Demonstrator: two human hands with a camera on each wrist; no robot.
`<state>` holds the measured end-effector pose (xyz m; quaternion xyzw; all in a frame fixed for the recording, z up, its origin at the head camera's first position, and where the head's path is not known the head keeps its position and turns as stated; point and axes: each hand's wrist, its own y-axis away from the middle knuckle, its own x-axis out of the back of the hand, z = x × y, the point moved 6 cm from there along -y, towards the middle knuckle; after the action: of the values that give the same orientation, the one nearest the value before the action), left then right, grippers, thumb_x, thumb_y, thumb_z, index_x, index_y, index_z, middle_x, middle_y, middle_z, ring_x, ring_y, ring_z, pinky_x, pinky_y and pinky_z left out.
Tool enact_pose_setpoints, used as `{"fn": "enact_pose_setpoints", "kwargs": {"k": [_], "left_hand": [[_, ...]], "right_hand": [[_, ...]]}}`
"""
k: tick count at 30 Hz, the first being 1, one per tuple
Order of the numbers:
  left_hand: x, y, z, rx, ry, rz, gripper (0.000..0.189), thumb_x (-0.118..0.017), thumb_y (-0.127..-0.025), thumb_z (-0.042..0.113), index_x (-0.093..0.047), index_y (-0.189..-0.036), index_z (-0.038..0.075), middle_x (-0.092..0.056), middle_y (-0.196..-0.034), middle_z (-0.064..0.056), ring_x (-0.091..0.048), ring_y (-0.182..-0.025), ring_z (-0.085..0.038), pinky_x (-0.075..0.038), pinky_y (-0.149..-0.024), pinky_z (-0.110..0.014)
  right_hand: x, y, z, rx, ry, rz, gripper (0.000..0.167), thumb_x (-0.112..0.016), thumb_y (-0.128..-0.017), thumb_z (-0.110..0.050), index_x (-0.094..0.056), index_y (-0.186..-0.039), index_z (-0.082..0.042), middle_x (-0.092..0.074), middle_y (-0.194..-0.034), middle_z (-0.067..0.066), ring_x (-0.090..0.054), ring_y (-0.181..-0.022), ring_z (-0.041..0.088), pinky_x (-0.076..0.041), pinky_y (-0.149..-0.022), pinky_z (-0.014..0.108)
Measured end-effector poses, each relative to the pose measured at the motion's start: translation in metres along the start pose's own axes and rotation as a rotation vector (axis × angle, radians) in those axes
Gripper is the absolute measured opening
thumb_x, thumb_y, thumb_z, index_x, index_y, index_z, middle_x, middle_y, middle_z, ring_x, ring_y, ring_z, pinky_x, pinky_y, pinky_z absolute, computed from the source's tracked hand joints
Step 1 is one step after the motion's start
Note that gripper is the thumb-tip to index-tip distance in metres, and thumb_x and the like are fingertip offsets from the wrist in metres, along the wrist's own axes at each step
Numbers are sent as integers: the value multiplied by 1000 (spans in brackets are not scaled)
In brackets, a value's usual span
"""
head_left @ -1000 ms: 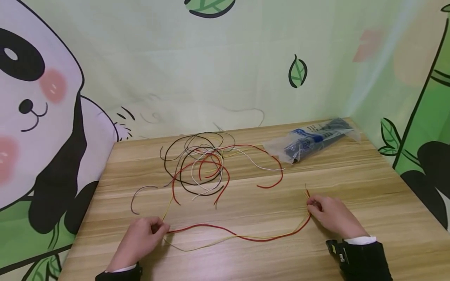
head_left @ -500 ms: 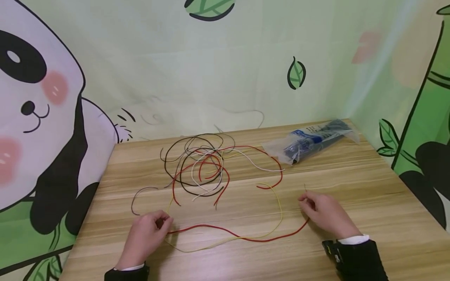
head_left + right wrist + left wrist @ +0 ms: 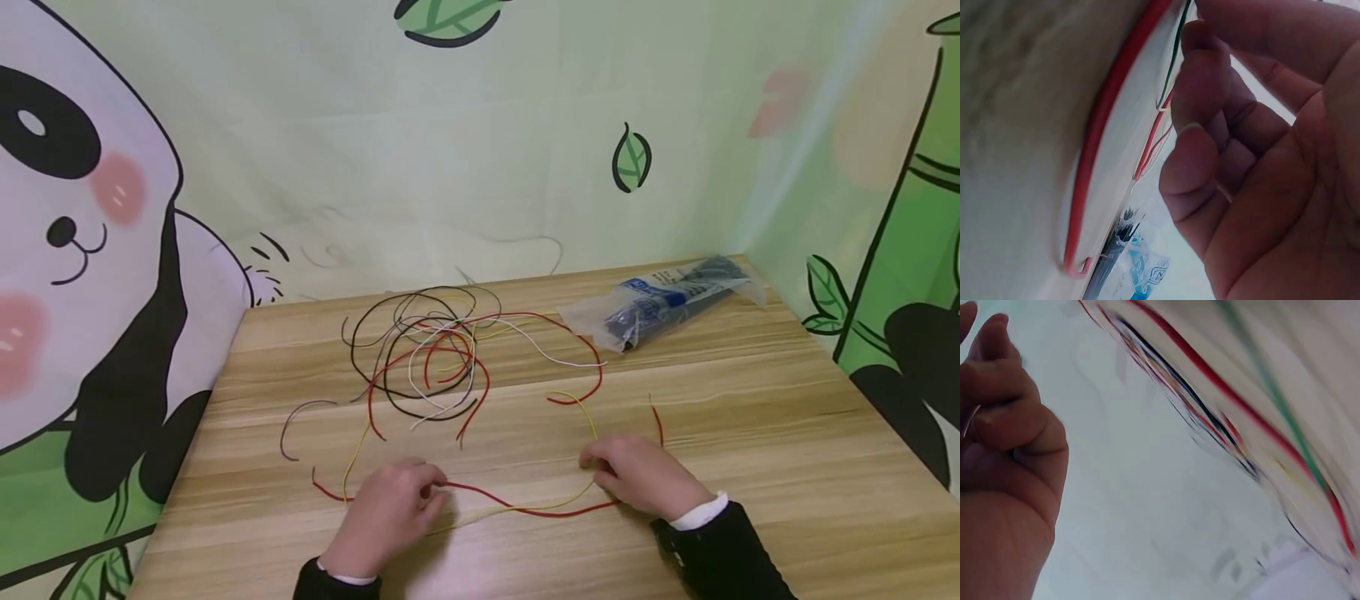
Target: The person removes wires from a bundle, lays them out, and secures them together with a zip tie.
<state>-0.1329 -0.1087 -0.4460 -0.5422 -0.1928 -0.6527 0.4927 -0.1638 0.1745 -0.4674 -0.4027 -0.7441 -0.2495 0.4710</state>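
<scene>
Red wire laid in a long wave along the near part of the wood-grained table, with its left tip turned toward the far side and its right end showing beyond the knuckles on the right. Yellow wire lying with it, crossing it around the middle of the near area, then curving toward the far side at both left and right.

Left hand over the left stretch of the red wire, with fingers bent and thumb close to forefinger; cannot tell whether gripping it or only resting over it. Blurred wires in the left wrist view. Right hand over the right stretch of both wires, with fingers curled and fingertips at the yellow one; cannot tell whether pinching it or just meeting it. Dark sleeves with white cuffs on both arms.

Farther back, left of middle, a loose tangle of wires in black, red, white, yellow and grey, with a red curve and a white strand reaching right. Left of it, a short purplish wire, bent like a hook. At the far right, a clear bag with blue print and dark contents. Behind everything, a pale green backdrop with a printed panda on the left, leaves and, on the right, bamboo.
</scene>
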Motion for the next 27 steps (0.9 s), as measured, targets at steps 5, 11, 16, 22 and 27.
{"fn": "enact_pose_setpoints", "kwargs": {"k": [5,11,16,22,27], "left_hand": [[-26,-6,25,-103,1,-194,6,-77,-77,20,-72,-78,17,-58,-71,12,-50,-65,0,-45,-60,-24],[-35,-9,32,-136,-64,-188,23,-76,-74,11,-60,-61,23,-51,-62,16,-47,-58,1,-40,-54,-23],[-34,-9,29,-122,0,-154,27,-70,-75,4,-55,-61,20,-47,-61,14,-43,-57,-2,-39,-54,-22],[-25,-10,26,-128,115,-40,19,-69,-78,1,-62,-71,16,-58,-70,12,-52,-64,-1,-45,-59,-22],[-17,-10,22,-119,171,42,19,-68,-79,-1,-61,-72,16,-57,-70,12,-49,-61,0,-42,-54,-16]], "right_hand": [[-1,-1,-2,18,31,6,11,-72,-82,-8,-66,-82,-18,-57,-75,-12,-49,-66,3,-44,-61,27],[-2,1,0,7,30,12,17,-76,-81,-17,-61,-76,-23,-51,-73,-14,-46,-64,3,-41,-60,26],[-2,3,1,1,10,15,17,-78,-79,-21,-62,-76,-24,-49,-78,-12,-48,-67,5,-42,-62,27],[-1,2,-4,50,-34,16,11,-78,-79,-19,-67,-82,-22,-54,-83,-11,-53,-73,6,-46,-67,28],[0,3,-5,51,-34,6,11,-77,-81,-18,-66,-80,-22,-53,-83,-12,-52,-73,4,-46,-67,28]]}}
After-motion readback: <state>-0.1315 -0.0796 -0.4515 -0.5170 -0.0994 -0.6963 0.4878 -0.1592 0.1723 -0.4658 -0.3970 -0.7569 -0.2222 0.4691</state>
